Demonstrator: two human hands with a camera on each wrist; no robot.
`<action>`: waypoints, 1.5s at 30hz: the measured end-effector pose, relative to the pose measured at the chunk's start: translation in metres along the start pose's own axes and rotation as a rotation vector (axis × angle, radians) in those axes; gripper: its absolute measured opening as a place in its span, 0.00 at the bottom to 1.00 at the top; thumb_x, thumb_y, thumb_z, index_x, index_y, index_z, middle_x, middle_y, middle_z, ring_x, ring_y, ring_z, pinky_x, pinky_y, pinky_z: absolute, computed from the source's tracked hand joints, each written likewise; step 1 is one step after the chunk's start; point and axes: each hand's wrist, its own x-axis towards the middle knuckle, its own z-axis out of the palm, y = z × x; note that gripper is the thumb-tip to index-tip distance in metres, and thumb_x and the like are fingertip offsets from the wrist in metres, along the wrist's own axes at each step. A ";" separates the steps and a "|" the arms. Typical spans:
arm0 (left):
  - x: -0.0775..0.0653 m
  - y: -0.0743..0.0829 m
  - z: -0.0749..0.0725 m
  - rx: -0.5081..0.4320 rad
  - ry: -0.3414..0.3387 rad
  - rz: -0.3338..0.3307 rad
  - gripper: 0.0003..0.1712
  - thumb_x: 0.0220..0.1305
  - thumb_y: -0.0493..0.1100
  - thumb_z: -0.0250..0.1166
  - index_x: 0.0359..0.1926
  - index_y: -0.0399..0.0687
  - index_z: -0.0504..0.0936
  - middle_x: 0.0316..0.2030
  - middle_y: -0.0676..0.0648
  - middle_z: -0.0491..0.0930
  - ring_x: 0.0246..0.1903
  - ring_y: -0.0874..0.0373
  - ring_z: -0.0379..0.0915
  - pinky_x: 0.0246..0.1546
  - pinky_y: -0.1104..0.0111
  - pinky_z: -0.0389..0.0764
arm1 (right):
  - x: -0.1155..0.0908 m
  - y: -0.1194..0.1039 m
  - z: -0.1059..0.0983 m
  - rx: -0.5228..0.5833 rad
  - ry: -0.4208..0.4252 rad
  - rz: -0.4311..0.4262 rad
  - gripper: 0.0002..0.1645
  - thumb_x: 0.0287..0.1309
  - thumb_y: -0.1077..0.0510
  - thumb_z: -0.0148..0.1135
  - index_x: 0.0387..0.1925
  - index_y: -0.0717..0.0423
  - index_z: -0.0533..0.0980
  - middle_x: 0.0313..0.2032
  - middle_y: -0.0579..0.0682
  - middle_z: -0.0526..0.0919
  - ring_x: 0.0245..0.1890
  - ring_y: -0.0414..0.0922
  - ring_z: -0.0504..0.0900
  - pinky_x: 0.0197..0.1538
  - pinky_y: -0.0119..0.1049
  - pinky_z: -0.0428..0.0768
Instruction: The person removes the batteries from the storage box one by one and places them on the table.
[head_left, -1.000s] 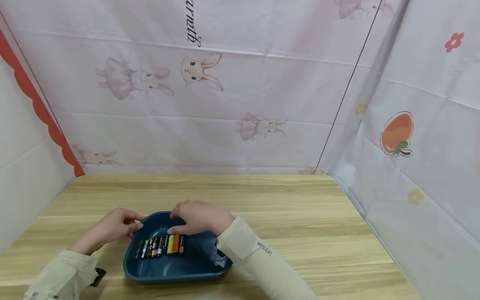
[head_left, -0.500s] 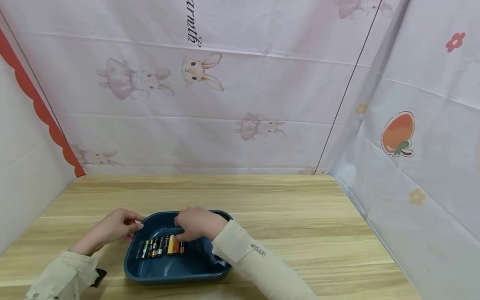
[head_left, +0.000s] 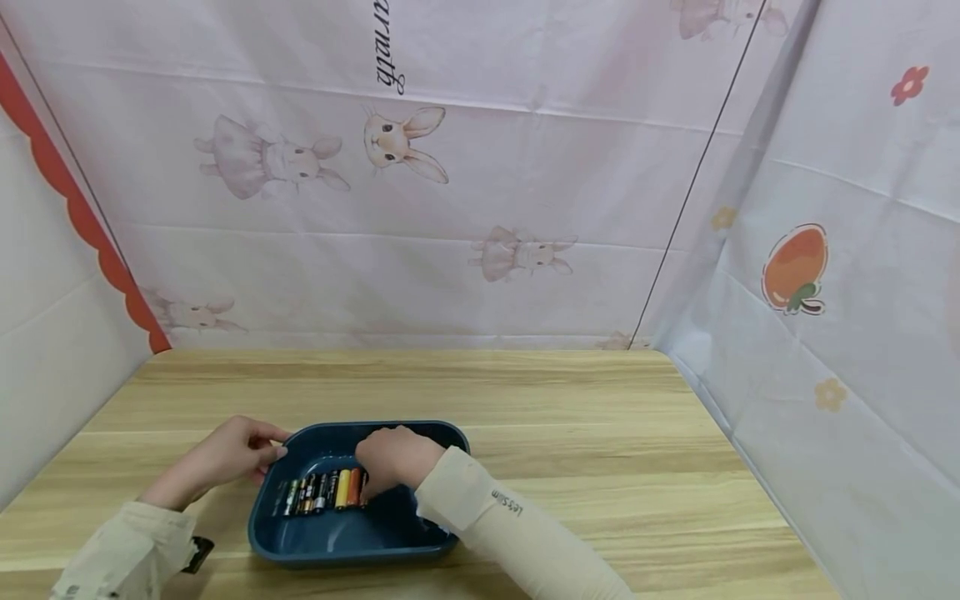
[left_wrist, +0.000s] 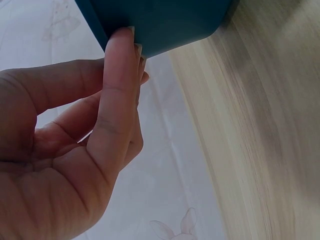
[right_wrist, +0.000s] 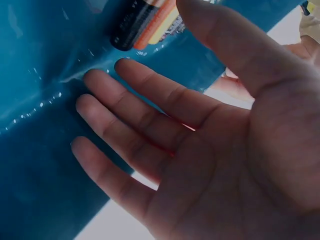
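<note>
A dark blue plastic tub (head_left: 352,554) sits on the table, with a row of several cylindrical batteries (head_left: 320,493) lying side by side on its floor. At the tub's left far corner, my left hand (head_left: 221,460) holds the wall between thumb and fingers; the left wrist view shows fingertips against the blue tub (left_wrist: 165,22). My right hand (head_left: 397,458) reaches down into the tub, at the right end of the row. In the right wrist view its fingers (right_wrist: 142,95) are spread and fairly straight, and the thumb is close to the black and orange batteries (right_wrist: 132,27); contact is unclear.
The wood-grain table (head_left: 585,467) extends to the right of and behind the tub. A printed rabbit cloth (head_left: 420,275) hangs behind it, and another white cloth (head_left: 870,350) stands along the right side.
My right hand has come down from over the tub's far rim to the right end of the battery row. The left hand and the batteries look unmoved.
</note>
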 end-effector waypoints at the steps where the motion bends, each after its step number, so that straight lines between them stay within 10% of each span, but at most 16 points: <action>1: 0.000 0.000 0.000 0.001 0.001 -0.001 0.15 0.66 0.30 0.58 0.51 0.23 0.77 0.23 0.45 0.75 0.24 0.52 0.75 0.25 0.61 0.83 | 0.000 0.000 0.000 0.002 -0.002 0.001 0.15 0.53 0.41 0.69 0.36 0.43 0.81 0.27 0.38 0.77 0.24 0.36 0.72 0.29 0.29 0.73; 45: -0.007 0.003 0.004 -0.002 0.008 -0.004 0.15 0.66 0.30 0.57 0.51 0.23 0.77 0.24 0.45 0.77 0.24 0.53 0.75 0.25 0.61 0.82 | -0.002 -0.022 0.002 -0.105 -0.026 0.057 0.20 0.47 0.38 0.73 0.42 0.39 0.82 0.33 0.37 0.81 0.29 0.38 0.72 0.42 0.32 0.73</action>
